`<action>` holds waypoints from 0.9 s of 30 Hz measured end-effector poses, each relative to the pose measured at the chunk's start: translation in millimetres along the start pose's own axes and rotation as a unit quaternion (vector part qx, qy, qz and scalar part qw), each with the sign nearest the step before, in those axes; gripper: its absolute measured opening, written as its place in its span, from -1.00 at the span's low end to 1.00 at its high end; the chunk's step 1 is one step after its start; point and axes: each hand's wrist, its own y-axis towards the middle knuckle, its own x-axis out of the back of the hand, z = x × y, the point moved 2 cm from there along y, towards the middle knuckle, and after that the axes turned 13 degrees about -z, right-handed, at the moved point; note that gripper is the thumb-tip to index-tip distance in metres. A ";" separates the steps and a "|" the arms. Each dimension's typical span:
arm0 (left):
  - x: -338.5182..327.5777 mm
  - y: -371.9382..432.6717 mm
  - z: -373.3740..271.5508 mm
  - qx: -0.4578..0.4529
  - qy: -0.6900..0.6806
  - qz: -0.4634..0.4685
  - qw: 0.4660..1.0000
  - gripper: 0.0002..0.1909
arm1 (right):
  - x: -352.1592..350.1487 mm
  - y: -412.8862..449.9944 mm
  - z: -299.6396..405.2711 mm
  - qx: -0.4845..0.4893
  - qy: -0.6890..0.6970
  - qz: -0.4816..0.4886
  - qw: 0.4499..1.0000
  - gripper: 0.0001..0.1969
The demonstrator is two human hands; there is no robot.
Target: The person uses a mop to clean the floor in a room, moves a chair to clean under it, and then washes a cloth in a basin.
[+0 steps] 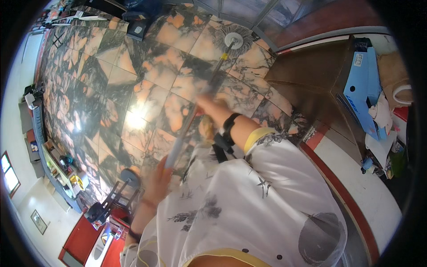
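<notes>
A spin mop with a round head of grey strands [247, 45] rests on the marbled tile floor [160, 110]. Its pale disc joins a grey pole [181, 140] with a yellow collar near the head. My right hand [208, 105], blurred, grips the pole partway along. Lower down, my left hand [160, 182] is wrapped around the pole's upper end, close to my body. The pole slants from my left hand up and right to the mop head, which lies near the foot of a glazed door or partition [237, 11].
On my right stands a brown cabinet or box [307, 70], with a blue cardboard box [362, 90] and papers on top. A dark stool [128, 178] is at my left. Further left are a long low table [58, 167] and a sofa [28, 133]. A dark object [136, 30] sits on the far floor.
</notes>
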 end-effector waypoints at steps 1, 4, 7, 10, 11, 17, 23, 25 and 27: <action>27.4 -12.1 5.7 0.012 0.009 -0.006 1.000 -0.53 | -23.2 1.4 -19.4 -0.003 -0.053 0.017 0.998 -0.57; 94.9 -52.6 -3.8 -0.070 0.257 -0.018 0.964 -0.48 | -53.8 -91.0 -13.8 -0.059 0.057 -0.035 0.996 -0.69; 113.9 -88.5 -91.1 -0.094 0.435 -0.007 0.895 -0.32 | -75.8 -99.2 -24.1 -0.106 0.098 0.056 0.988 -0.71; 118.7 -89.6 -150.5 -0.047 0.550 0.015 0.834 -0.23 | -78.2 -117.9 -27.4 -0.119 0.149 0.098 0.977 -0.71; 110.4 -88.7 -169.3 -0.103 0.572 0.033 0.813 -0.23 | -72.6 -123.0 -24.7 -0.124 0.167 0.114 0.972 -0.74; 34.2 -27.5 -217.2 -0.241 0.641 0.164 0.710 -0.24 | 37.2 -99.8 -40.3 -0.130 0.300 0.079 0.942 -0.72; -82.9 29.7 -185.7 -0.364 0.672 0.242 0.598 -0.29 | 194.8 -84.8 -103.9 -0.118 0.387 -0.075 0.912 -0.65; -128.2 36.1 -166.4 -0.419 0.643 0.290 0.571 -0.31 | 246.6 -55.0 -153.3 -0.147 0.433 -0.114 0.882 -0.67; -151.3 44.0 -126.5 -0.448 0.595 0.315 0.588 -0.34 | 251.7 -87.9 -146.7 -0.130 0.416 -0.246 0.866 -0.68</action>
